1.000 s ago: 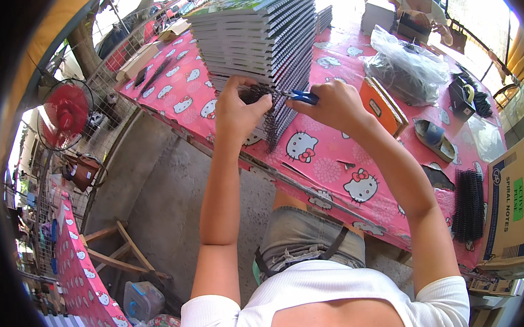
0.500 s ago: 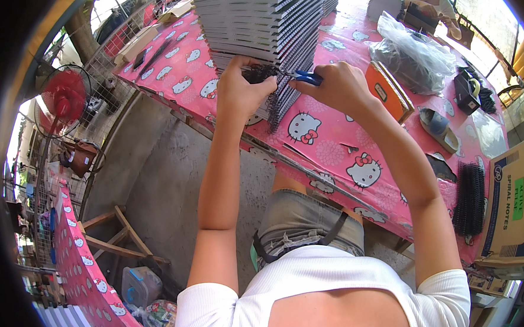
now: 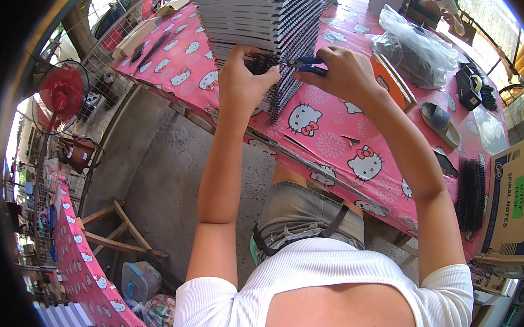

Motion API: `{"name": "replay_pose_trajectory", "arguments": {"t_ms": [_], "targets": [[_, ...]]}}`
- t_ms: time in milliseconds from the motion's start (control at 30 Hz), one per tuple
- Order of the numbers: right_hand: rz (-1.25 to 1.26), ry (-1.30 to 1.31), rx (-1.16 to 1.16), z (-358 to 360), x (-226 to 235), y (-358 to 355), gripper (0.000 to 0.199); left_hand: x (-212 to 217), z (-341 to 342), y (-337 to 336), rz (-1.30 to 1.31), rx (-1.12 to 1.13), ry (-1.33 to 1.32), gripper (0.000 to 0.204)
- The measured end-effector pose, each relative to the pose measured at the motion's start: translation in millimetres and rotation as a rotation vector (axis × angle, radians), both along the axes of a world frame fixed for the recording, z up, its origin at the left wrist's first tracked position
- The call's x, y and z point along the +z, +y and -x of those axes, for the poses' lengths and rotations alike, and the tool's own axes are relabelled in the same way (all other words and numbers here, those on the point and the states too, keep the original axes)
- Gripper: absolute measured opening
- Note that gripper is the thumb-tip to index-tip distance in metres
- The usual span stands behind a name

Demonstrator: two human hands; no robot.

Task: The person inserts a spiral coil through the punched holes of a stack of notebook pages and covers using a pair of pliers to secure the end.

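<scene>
Blue pliers (image 3: 314,70) fill the curled right hand (image 3: 348,71), three o'clock from the left hand (image 3: 241,77), fingers pinching black coils (image 3: 261,63).

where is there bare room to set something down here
The pink patterned tablecloth looks bare just left of the tall white spiral-bound notebook stack, and along the near edge from that stack toward the black coil bundle, bar dark scraps or tears. The right end is crowded: clear plastic bag, blue-grey slipper, brown cardboard box.
</scene>
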State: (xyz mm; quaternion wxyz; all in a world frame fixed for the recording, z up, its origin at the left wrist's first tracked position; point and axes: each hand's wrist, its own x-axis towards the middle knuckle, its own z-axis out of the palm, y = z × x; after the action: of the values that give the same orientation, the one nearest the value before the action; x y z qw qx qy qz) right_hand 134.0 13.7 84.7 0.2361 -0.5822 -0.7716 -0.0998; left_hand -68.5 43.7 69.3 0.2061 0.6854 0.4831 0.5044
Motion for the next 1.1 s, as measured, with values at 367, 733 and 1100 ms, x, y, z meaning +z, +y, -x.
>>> {"name": "replay_pose_trajectory", "arguments": {"t_ms": [367,733,1100], "targets": [[0.16,-0.014,-0.049,2,1,2,0.063,-3,4,3,-0.008,-0.024,-0.025,0.042],[-0.156,-0.063,-0.025,-1,-20,1,0.054,8,0,-13,0.379,-0.138,-0.253,0.053],[-0.167,-0.022,0.044,-2,-16,3,0.058,-13,5,4,0.146,-0.086,-0.091,0.044]]}}
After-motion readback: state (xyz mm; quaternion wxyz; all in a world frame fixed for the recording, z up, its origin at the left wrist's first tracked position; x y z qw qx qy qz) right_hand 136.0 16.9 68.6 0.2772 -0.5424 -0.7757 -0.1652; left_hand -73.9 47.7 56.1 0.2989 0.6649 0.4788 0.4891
